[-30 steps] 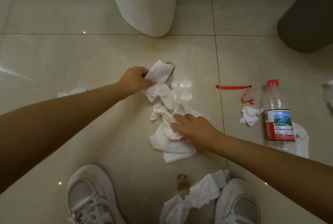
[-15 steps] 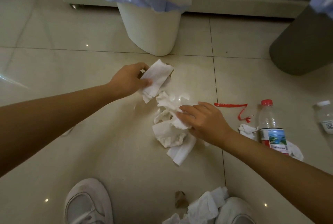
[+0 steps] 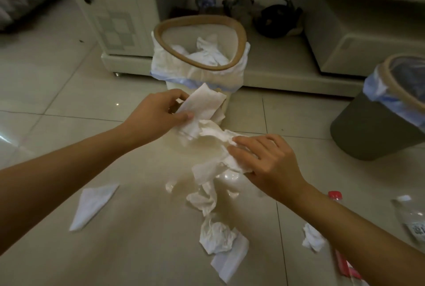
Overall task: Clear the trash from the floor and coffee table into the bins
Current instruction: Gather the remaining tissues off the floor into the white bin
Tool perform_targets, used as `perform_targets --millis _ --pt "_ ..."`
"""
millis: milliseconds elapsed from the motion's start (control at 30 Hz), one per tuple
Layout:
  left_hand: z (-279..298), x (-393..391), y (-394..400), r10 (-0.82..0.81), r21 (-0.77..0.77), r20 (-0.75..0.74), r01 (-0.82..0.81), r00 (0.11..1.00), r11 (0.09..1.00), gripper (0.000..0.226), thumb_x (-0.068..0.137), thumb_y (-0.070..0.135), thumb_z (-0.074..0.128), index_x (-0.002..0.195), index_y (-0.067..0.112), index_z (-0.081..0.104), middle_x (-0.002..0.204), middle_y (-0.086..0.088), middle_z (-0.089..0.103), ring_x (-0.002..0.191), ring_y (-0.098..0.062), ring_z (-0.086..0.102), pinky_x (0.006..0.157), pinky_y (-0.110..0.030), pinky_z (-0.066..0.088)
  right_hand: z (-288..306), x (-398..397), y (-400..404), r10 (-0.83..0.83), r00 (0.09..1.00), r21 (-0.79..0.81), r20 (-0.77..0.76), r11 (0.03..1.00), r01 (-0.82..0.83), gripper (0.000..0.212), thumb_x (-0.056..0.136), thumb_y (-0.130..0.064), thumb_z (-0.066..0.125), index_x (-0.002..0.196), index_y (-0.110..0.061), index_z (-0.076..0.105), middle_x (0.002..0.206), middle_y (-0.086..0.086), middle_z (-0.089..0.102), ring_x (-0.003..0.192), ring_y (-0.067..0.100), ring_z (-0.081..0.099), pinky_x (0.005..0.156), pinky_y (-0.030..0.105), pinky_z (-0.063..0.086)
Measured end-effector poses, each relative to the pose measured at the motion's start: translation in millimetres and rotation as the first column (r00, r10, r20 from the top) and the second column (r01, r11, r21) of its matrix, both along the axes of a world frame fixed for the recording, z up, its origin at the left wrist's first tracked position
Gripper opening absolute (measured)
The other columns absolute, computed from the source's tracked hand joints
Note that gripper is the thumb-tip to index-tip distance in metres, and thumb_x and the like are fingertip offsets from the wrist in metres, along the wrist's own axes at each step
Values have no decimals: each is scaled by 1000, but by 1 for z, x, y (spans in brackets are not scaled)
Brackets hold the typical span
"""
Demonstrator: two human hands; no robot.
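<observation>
Overhead, the cream coffee table (image 3: pixel 287 74) with its low shelf spanned the back of the glossy beige tiled floor (image 3: pixel 57 101). Against it stood the white bin with a tan rim and white liner (image 3: pixel 239 39), crumpled tissues inside, and off to the right the dark grey bin with a bluish liner (image 3: pixel 368 133). Both hands were raised in front of the white bin: the left hand (image 3: pixel 154 115) pinched a flat white tissue (image 3: pixel 202 106) between thumb and fingers, while the right hand (image 3: pixel 269 163) had its curled fingers closed on a trailing bunch of white tissues (image 3: pixel 211 177). Beneath lay a folded white tissue (image 3: pixel 92 205), a crumpled white tissue (image 3: pixel 312 237), a red-capped clear bottle (image 3: pixel 335 195) and a white-capped clear bottle (image 3: pixel 411 219).
</observation>
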State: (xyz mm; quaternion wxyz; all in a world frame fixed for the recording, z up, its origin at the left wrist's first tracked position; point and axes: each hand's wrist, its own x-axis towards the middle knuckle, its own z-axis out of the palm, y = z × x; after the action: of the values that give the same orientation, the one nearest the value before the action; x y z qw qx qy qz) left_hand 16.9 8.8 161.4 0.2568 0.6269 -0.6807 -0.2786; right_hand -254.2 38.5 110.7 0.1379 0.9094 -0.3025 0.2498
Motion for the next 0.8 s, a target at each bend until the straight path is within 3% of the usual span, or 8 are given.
perform_targets --millis 167,300,533,633,700,800 --pt "38 -3 -18 5 -104 -110 -17 994 994 19 83 34 68 92 47 58 79 25 66 73 6 63 58 -7 46 45 13 -34 -29 996 -90 87 995 37 31 86 -33 68 109 -13 70 111 10 69 93 26 68 72 40 54" --pt "59 -1 -44 34 -184 -140 -60 990 981 22 83 35 67 105 36 61 90 12 67 82 -7 65 73 -30 57 74 27 -60 -34 994 -172 100 984 51 28 87 -30 67 109 -13 70 112 10 69 97 26 67 74 37 54" --pt "74 8 -106 139 -271 -166 -181 976 945 29 80 25 73 106 32 62 90 16 64 83 -2 62 66 -16 47 102 48 -109 -59 996 -235 69 969 74 30 88 -37 63 106 -14 70 113 8 68 98 25 65 72 34 52" --pt "76 10 -133 149 -313 -163 -194 975 930 29 82 25 71 109 29 62 93 14 65 84 -4 62 71 -25 54 110 58 -130 -78 995 -240 65 966 92 26 88 -32 61 104 -13 70 111 11 68 95 27 66 69 35 52" --pt "76 9 -148 158 -322 -129 -192 979 927 38 82 25 71 118 28 60 101 9 66 90 -10 63 76 -32 56 113 65 -143 -93 992 -259 81 959 111 20 87 -25 62 100 -13 71 109 10 69 93 28 66 65 36 53" --pt "69 12 -160 134 -262 -69 -148 988 954 69 79 24 76 139 26 42 118 -1 63 103 -19 61 85 -39 55 114 78 -158 -107 990 -260 95 957 128 17 83 -20 70 98 -11 72 108 10 69 92 28 67 62 38 53"
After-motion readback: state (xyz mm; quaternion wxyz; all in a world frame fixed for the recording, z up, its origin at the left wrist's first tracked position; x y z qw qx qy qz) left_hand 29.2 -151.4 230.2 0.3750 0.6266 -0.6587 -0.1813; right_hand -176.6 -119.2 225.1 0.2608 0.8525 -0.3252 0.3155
